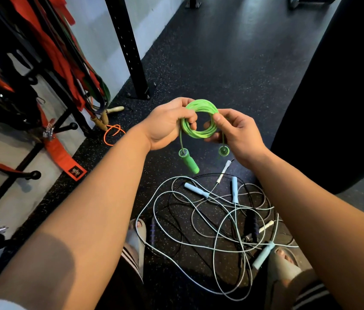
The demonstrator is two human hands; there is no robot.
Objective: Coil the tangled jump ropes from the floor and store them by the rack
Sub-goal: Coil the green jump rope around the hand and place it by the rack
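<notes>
A green jump rope (201,133) is wound into a small coil held at chest height above the floor. My left hand (167,124) grips the coil's left side, fingers curled through it. My right hand (237,130) pinches the right side with thumb on top. Two green handles (189,161) hang below the coil on short lengths of cord. Beneath them on the black floor lies a tangle of pale blue, white and black jump ropes (212,218) with several handles. The storage rack (20,90) stands at the left, hung with red and black bands.
A black steel upright (129,48) is bolted to the floor behind the hands. An orange rope with wooden handles (109,128) lies by the rack's foot. A large dark bag (337,90) fills the right. My sandalled feet (137,238) stand beside the tangle.
</notes>
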